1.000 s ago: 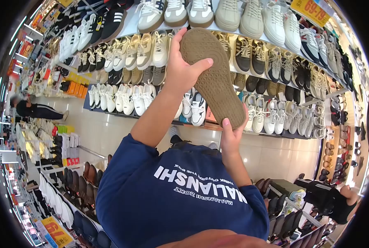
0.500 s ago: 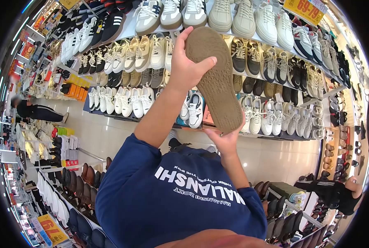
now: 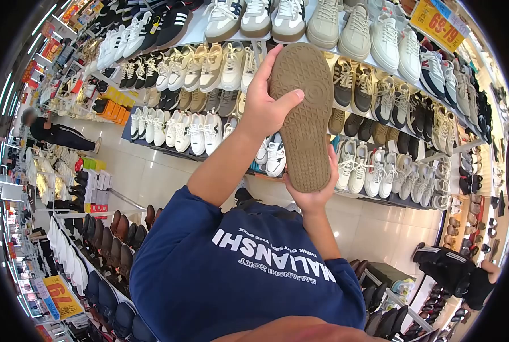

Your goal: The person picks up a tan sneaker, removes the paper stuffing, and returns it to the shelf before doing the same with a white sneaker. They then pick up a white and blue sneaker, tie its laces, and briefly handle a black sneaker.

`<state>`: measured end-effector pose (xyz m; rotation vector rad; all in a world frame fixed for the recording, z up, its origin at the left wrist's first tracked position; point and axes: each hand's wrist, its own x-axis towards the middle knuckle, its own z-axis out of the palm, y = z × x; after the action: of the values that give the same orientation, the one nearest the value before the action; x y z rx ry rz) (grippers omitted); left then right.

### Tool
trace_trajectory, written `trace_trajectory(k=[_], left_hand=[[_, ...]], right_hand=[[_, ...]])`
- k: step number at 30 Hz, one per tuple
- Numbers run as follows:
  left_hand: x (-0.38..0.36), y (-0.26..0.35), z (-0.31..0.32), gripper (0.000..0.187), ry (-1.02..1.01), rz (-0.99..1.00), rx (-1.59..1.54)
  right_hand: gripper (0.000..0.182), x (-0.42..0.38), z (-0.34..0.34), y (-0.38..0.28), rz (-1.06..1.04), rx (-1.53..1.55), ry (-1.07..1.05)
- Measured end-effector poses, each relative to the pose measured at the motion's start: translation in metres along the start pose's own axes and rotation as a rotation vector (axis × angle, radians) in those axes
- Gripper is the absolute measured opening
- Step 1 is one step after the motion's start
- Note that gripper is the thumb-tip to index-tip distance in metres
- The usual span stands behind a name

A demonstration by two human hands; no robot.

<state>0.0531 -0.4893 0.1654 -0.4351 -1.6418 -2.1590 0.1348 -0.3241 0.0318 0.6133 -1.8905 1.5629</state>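
A shoe (image 3: 303, 119) is held up with its patterned olive-brown sole facing me; its upper is hidden behind the sole. My left hand (image 3: 268, 108) grips the wider end from the left, thumb pressed on the tread. At the narrower, lower end, my right hand (image 3: 318, 191) cups the shoe from below, with fingers along its right edge. Behind the shoe, white-and-grey sneakers (image 3: 288, 20) line the top shelf, and a white-and-dark sneaker (image 3: 275, 157) sits lower down, near my right hand.
Tiered racks of sneakers (image 3: 194, 134) stretch across in front. Dark leather shoes (image 3: 112, 251) fill a rack at lower left. A yellow price sign (image 3: 437, 24) stands at upper right. One person (image 3: 60, 134) is far left, another person (image 3: 459, 271) at right. Shiny tiled floor (image 3: 151, 174) lies between.
The shoe has tilted so its sole faces me more squarely and stands more upright. My right hand now wraps further round the lower end. The shelves have shifted slightly right and down in view.
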Motion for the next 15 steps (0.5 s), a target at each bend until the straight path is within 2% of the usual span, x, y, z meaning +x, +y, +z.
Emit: trace_trajectory(k=[6, 9, 12, 15], left_hand=[[0.004, 0.003, -0.001, 0.076, -0.021, -0.007, 0.06], [0.006, 0.008, 0.002, 0.069, 0.026, -0.044, -0.127], [0.005, 0.009, 0.005, 0.063, 0.045, -0.074, -0.208], [0.002, 0.004, 0.009, 0.06, 0.068, -0.02, -0.061]], right_hand=[[0.101, -0.001, 0.009, 0.001, 0.051, 0.019, 0.012], [0.1, 0.0, 0.011, -0.002, 0.057, 0.017, 0.04], [0.099, 0.003, 0.01, 0.001, -0.027, -0.006, 0.038], [0.099, 0.002, 0.009, 0.001, -0.04, -0.035, 0.048]])
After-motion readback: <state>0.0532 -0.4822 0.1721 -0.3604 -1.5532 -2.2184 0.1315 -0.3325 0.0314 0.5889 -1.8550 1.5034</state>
